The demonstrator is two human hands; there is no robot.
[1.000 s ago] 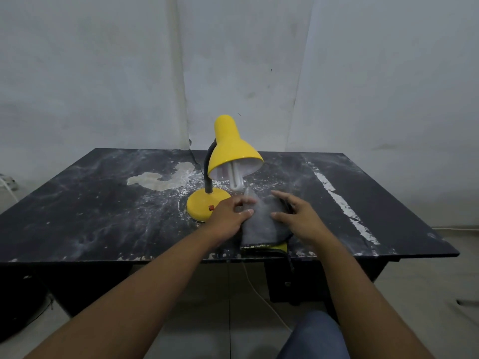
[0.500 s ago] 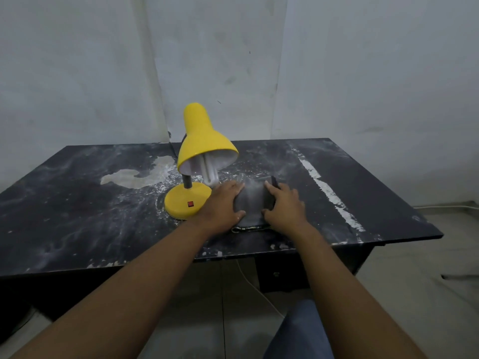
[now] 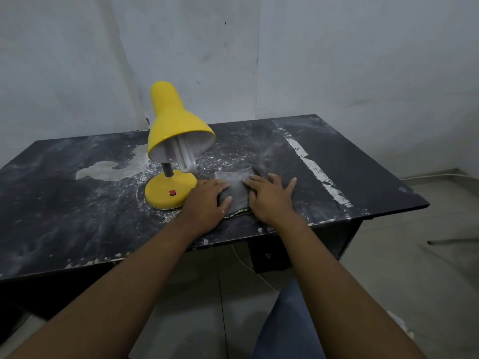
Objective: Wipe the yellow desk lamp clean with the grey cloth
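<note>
Both hands flat on the grey cloth (image 3: 234,187), no lift yet.

- Left grip (image 3: 204,200): fingers spread and laid flat on the cloth's left edge, pinching nothing. It lies just beside the lamp base (image 3: 166,194).
- Right grip (image 3: 269,198): fingers spread, palm down on the cloth's right part, also pinching nothing.
- Cloth: limp, matte, roughly rectangular, flat on the counter (image 3: 64,203) near its front edge, just right of the yellow desk lamp (image 3: 176,130). A thin yellowish rim shows at its near edge.
- Lamp: glossy yellow cone shade, tilted toward the viewer; dark neck; round domed base with 1 red switch (image 3: 171,193). A looped white tube bulb (image 3: 186,159) sticks out below the shade rim.
- Counter: dark, scuffed, with white powdery speckle around the base, 1 pale patch (image 3: 111,169) and 1 flaking white stripe (image 3: 313,167).

Risks, as judged:
1. Cloth pressed on the dusty counter likely picks up grit, which would streak or scratch the glossy shade.
2. The exposed bulb hangs above the cloth's far left corner, so a hasty lift could strike the glass.
3. The shade overhangs the base, so a 1-handed push high up may tip the lamp.
</note>
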